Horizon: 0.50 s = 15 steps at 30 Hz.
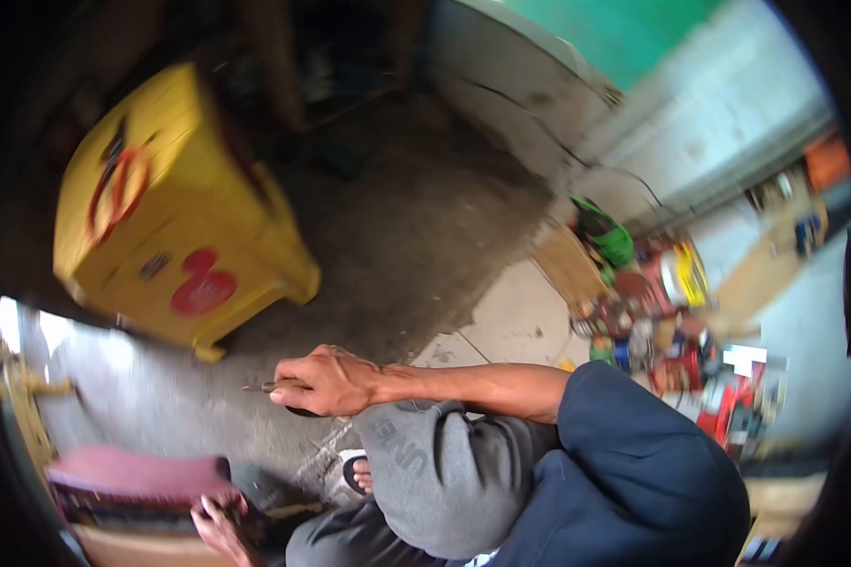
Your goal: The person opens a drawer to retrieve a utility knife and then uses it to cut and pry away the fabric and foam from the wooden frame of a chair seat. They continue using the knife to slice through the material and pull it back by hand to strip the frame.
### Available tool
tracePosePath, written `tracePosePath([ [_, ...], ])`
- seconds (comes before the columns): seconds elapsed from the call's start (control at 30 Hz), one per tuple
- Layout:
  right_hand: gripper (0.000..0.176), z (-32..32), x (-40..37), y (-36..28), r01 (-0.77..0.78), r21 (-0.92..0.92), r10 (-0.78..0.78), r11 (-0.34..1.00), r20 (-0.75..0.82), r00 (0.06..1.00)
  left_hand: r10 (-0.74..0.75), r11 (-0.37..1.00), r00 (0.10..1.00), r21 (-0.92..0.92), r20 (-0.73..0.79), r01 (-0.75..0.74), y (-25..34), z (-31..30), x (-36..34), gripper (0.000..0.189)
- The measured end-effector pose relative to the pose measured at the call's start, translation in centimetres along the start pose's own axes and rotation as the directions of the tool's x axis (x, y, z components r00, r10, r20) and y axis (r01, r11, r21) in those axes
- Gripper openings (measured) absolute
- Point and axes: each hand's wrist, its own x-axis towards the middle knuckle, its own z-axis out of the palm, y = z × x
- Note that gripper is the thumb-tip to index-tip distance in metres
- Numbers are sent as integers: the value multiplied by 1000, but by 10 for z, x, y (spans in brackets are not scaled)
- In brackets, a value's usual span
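Observation:
My right hand (323, 380) reaches leftward across my raised knee. Its fingers are closed round a slim hand tool (272, 386) with a thin pointed tip; the rest of the tool is hidden in the grip, so its exact kind does not show. At the lower left, my left hand (221, 531) is curled at the end of a dark piece beside a purple-topped padded item (137, 471). Blur hides what those fingers hold. Grey cloth (444, 477) with dark lettering covers my knee, and a sandalled foot (361, 474) shows below it.
A yellow plastic stool (246, 241) with orange-handled scissors (121, 194) on top stands at the upper left. To the right, several cans, a yellow-labelled tub (686, 274) and a green container (615, 241) crowd the floor by the wall. A cable (558, 140) runs along the wall.

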Motion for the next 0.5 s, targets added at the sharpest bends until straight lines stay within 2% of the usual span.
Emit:
tracePosePath([
  [0.03, 39, -10, -12, -1, -16, -2, 15, 1000, -87, 996, 30, 999, 998, -36, -60, -32, -3, 7, 3, 44],
  [0.07, 39, -23, -26, 2, -16, -7, 15, 1000, -156, 988, -105, 952, 994, -285, 32, 110, -7, 19, 10, 45],
  [0.1, 39, -36, -43, 5, -18, -15, 14, 1000, -215, 977, -237, 827, 964, -495, 123, 267, -12, 30, 15, 46],
  [0.13, 39, -47, -61, 8, -20, -3, 18, 1000, -321, 947, -248, 803, 961, -530, 120, 273, 6, 34, 15, 45],
  [0.23, 36, -73, -111, 22, -161, 28, 152, 987, -521, 840, -164, 857, 985, -486, 60, 172, 71, 47, 1, 42],
  [0.3, 42, -90, -144, 16, -378, 39, 331, 925, -571, 751, -113, 867, 992, -483, 52, 124, 92, 51, -1, 40],
  [0.37, 45, -94, -162, 51, -379, 19, 305, 925, -630, 714, -84, 870, 995, -483, 50, 97, 106, 56, -4, 38],
  [0.43, 47, -103, -186, 70, -481, 13, 395, 877, -590, 704, -79, 866, 996, -493, 39, 88, 117, 61, -7, 36],
  [0.5, 45, -103, -208, 91, -582, 47, 495, 812, -585, 643, -83, 863, 996, -498, 32, 88, 123, 65, -11, 34],
])
